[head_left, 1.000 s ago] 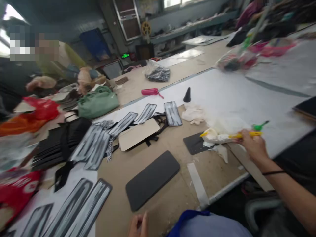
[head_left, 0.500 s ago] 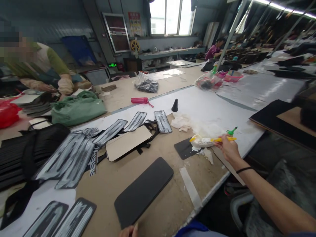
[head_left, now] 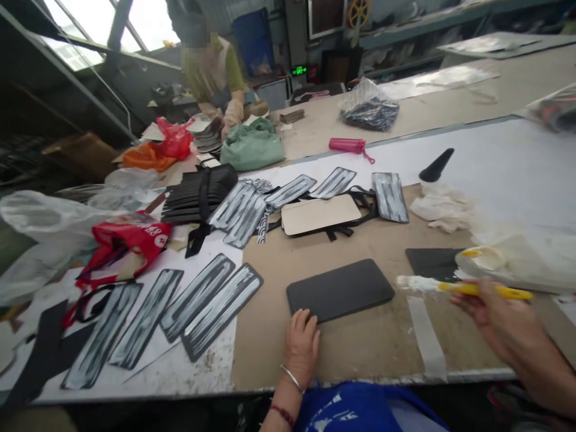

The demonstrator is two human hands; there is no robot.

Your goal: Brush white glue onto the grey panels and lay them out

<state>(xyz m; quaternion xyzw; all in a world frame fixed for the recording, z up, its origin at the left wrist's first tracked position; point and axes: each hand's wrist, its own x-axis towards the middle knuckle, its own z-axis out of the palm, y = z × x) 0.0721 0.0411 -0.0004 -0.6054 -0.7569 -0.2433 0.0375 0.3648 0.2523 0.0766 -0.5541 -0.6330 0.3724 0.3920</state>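
Observation:
My right hand (head_left: 499,312) is closed round the yellow handle of a brush (head_left: 463,289), whose bristles are coated white and point left above the table. A plain dark rounded panel (head_left: 339,289) lies flat on brown board. My left hand (head_left: 302,342) rests at its lower left edge, fingers slightly apart, fingertips touching it. Beyond the brush is a bowl of white paste (head_left: 488,259) on a dark sheet (head_left: 429,262). Dark panels streaked with white (head_left: 222,309) lie in a row on the left.
A cream panel (head_left: 321,215) lies over black straps, near a black cone (head_left: 437,166), crumpled cloth (head_left: 441,207) and pink bottle (head_left: 346,144). Left are a black stack (head_left: 189,195) and a red bag (head_left: 128,243). Another person (head_left: 216,78) stands behind a green bundle (head_left: 252,144).
The view has swung left. The brush has left the paste bowl and moved left toward the plain panel. My left hand now shows more fully at the panel's edge.

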